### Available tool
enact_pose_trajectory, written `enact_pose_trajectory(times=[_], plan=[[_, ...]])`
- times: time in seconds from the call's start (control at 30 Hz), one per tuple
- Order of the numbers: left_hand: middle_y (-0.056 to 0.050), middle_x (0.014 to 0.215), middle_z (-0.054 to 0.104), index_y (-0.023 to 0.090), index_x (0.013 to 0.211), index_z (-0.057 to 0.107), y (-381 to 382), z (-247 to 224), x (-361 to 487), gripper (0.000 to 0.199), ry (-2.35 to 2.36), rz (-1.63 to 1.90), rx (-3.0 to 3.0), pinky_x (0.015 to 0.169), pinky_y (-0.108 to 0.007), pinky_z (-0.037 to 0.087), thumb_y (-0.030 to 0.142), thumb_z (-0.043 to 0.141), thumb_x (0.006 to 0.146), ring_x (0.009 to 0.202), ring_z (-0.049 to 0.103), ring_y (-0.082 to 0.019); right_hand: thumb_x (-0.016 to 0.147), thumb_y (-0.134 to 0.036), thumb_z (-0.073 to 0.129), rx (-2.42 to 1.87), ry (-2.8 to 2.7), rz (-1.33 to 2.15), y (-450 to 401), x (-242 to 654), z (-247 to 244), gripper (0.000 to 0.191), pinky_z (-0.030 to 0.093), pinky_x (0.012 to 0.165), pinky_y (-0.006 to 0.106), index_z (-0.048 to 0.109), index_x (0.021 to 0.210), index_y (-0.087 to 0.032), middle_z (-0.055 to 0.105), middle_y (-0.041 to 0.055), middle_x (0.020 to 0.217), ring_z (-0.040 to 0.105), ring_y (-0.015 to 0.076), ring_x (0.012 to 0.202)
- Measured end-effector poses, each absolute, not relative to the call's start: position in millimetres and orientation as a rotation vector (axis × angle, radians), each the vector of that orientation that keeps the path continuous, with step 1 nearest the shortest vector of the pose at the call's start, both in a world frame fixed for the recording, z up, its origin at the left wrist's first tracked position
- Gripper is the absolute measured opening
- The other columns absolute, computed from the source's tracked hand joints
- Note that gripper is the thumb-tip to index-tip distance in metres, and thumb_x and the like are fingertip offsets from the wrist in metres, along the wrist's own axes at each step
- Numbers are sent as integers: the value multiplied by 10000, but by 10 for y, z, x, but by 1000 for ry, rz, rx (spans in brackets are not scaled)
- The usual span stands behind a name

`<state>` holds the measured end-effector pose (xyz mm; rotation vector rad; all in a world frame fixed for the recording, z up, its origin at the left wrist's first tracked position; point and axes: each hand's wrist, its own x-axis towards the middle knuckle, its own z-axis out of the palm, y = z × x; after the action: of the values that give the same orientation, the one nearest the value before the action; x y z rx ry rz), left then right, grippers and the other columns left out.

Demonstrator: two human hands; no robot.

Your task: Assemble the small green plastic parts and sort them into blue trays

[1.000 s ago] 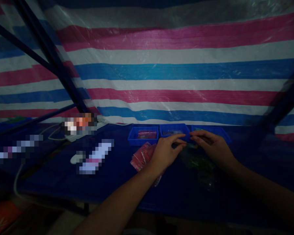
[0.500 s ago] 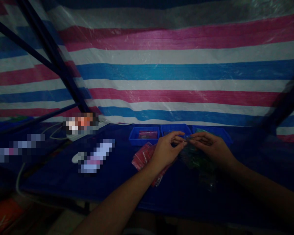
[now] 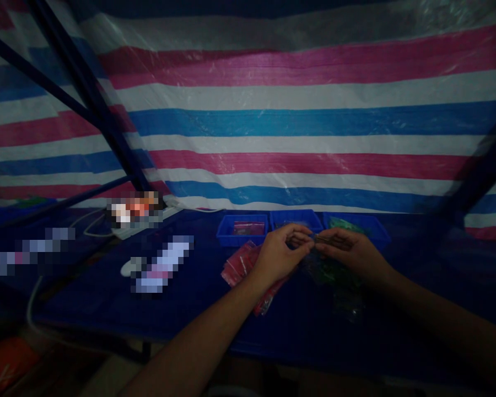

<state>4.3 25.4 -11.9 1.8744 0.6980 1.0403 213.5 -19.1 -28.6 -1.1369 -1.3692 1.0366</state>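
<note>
My left hand (image 3: 283, 246) and my right hand (image 3: 351, 251) meet fingertip to fingertip above the blue table. Both are closed in a pinch. Whatever is between the fingers is too small and dark to make out. Under my left wrist lies a spread of red plastic bags (image 3: 240, 266). Below my right hand is a pile of green plastic bags (image 3: 339, 277), partly covered by the hand, and a clear bag (image 3: 348, 306) at its near edge. Just behind the hands stand blue trays: a left one (image 3: 227, 240), a middle one (image 3: 310, 216) and a right one (image 3: 378, 229).
The left tray holds pink-edged packets (image 3: 248, 227), the right one green packets (image 3: 344, 224). Further left are a white round object (image 3: 129, 268), a blurred-out flat item (image 3: 165, 264) and a white power strip (image 3: 149, 222) with cables. Blue metal posts (image 3: 107, 124) and a striped tarp (image 3: 297, 121) stand behind.
My right hand has shifted slightly left and down, so its fingertips sit closer to those of my left hand. The bags and trays stay where they were.
</note>
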Motion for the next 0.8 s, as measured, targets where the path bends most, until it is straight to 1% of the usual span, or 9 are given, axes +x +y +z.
enact_pose_trajectory(times=[0.1,0.17,0.37,0.57,0.67,0.73,0.8], plan=[[-86,986,785,165,1097,699,269,-123,42,227,706,1039,1847,830,-312,577,229,751,886,901,746,-180,706,-550,889,-1161,-1377,1012,-210,2121,-264,470,609,944,465,763,1023,-227,810,97,1085,765,302,1010],[-86,982,788,167,1090,699,277,-125,38,228,715,1041,1831,832,-319,577,237,761,882,897,750,-181,702,-555,890,-1166,-1373,998,-221,2112,-245,472,606,957,473,763,1015,-226,811,98,1079,768,305,1008],[-75,940,782,160,1033,709,288,-128,36,226,726,1040,1804,802,-304,566,266,798,854,860,741,-176,713,-510,898,-1132,-1349,1055,-225,2099,-229,423,595,982,454,760,1009,-241,811,87,1092,763,303,1056],[-62,912,749,154,1038,720,278,-132,43,232,735,1036,1871,761,-283,544,329,752,889,818,696,-162,725,-494,890,-1156,-1327,955,-181,2125,-276,405,609,935,435,752,1003,-232,809,87,1068,770,290,1002],[-46,881,727,158,1050,722,267,-122,31,176,798,1048,1901,737,-272,534,271,672,925,780,668,-152,727,-500,888,-1173,-1267,883,-171,2148,-267,414,612,919,435,743,1005,-229,805,94,1070,761,299,1014],[-36,853,709,161,1043,731,252,-99,22,165,856,1068,1946,719,-268,523,200,632,916,751,649,-149,735,-501,884,-1190,-1209,844,-170,2163,-257,409,618,878,415,741,1005,-230,804,93,1057,762,287,977],[-51,918,718,171,1048,744,229,-64,16,181,854,1096,2029,763,-283,529,178,642,899,825,666,-169,745,-500,880,-1183,-1184,838,-172,2171,-252,409,619,849,395,739,1020,-232,801,86,1050,762,270,940]])
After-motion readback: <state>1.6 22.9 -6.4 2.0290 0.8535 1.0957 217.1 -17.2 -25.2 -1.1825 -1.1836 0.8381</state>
